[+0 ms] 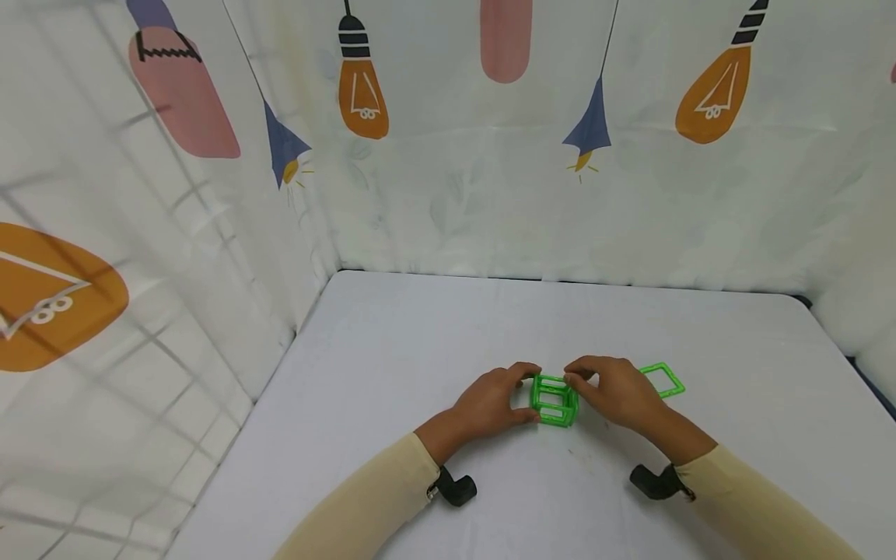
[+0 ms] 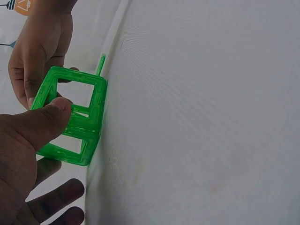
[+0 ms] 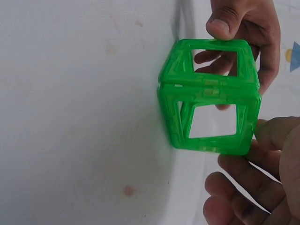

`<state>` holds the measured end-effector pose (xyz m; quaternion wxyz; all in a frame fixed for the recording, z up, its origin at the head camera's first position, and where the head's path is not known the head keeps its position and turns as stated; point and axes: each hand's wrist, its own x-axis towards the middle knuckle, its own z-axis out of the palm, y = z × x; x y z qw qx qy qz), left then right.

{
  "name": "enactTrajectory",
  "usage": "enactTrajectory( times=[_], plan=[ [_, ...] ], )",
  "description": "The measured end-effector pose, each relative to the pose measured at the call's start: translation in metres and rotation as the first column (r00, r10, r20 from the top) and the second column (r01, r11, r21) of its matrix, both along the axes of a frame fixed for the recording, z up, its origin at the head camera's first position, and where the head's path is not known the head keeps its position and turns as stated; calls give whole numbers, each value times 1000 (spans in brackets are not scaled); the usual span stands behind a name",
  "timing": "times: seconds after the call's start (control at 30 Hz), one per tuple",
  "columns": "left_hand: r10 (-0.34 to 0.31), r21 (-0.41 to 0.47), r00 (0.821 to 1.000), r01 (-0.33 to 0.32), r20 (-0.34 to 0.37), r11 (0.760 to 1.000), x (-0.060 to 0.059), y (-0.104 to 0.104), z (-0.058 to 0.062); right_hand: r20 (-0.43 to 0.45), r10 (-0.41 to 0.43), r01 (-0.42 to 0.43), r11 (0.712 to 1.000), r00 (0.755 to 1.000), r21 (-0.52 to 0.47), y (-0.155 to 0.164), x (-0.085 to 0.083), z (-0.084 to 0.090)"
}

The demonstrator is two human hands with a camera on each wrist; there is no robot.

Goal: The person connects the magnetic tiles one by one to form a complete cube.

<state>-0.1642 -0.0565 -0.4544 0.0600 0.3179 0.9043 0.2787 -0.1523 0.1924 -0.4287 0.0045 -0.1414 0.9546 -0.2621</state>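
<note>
A green see-through frame built of square magnetic tiles (image 1: 555, 413) stands upright on the white table. My left hand (image 1: 488, 403) grips its left side, the thumb at the near corner and the fingers at the far one. In the left wrist view that thumb (image 2: 54, 117) presses against the frame's face. My right hand (image 1: 619, 395) pinches the frame's upper right edge between thumb and forefinger, as the right wrist view also shows, with its other fingers loosely bent. The frame's walls have square openings that let the table show through.
A loose green square tile (image 1: 672, 389) lies flat on the table, just beyond my right hand and partly behind it. White curtains (image 1: 448, 202) printed with lamps hang along the back and left table edges. Each wrist wears a small black camera.
</note>
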Motion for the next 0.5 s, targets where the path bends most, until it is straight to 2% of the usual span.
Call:
enactTrajectory(
  times=[0.23, 0.5],
  plan=[
    [13, -2, 999, -13, 36, 1000, 0, -1, 0, -60, 4, -4, 1000, 998, 5, 21, 3, 3],
    [5, -9, 999, -5, 42, 1000, 1, -2, 1, -28, 62, -62, 998, 998, -20, 63, 3, -2]
  ],
)
